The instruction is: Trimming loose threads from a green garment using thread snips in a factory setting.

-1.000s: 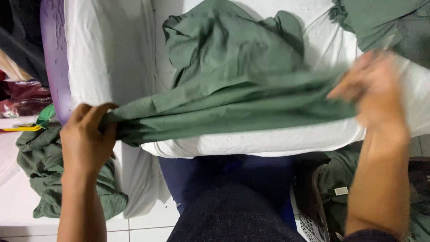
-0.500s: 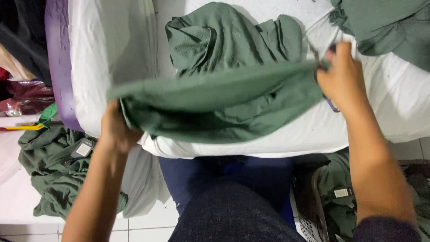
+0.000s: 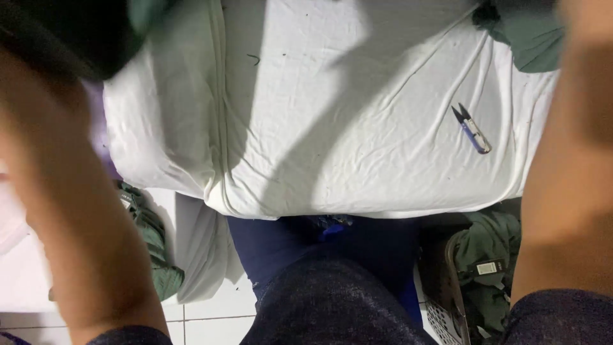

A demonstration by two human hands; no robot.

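- Both arms have swung up close to the camera since half a second ago; the green garment that was stretched over the white sheet [image 3: 332, 128] is gone from the middle, leaving bare cloth
- left forearm [image 3: 70, 217] fills the left edge, blurred; left hand is out of frame at top left; cannot tell how its fingers stand
- dark green garment [image 3: 76, 32] is a blurred mass at top left, above that forearm; it seems lifted, but the grip itself is not visible; long axis and heading can't be read from the blur
- right forearm [image 3: 568, 172] fills the right edge, also blurred; right hand is cut off at the top; finger state cannot be told
- thread snips [image 3: 471, 128] lie flat on the sheet, right of centre, near the right forearm but not touching it; blades slightly apart, tips pointing up-left, handle end down-right; long axis diagonal
- second green cloth [image 3: 527, 38] bunched at the sheet's top right corner
- more green clothes on the floor at left [image 3: 150, 236]; another green piece with a tag in a basket [image 3: 447, 294] at lower right
- person's dark trouser leg [image 3: 325, 300] bottom centre; white tile floor [image 3: 211, 319] beneath
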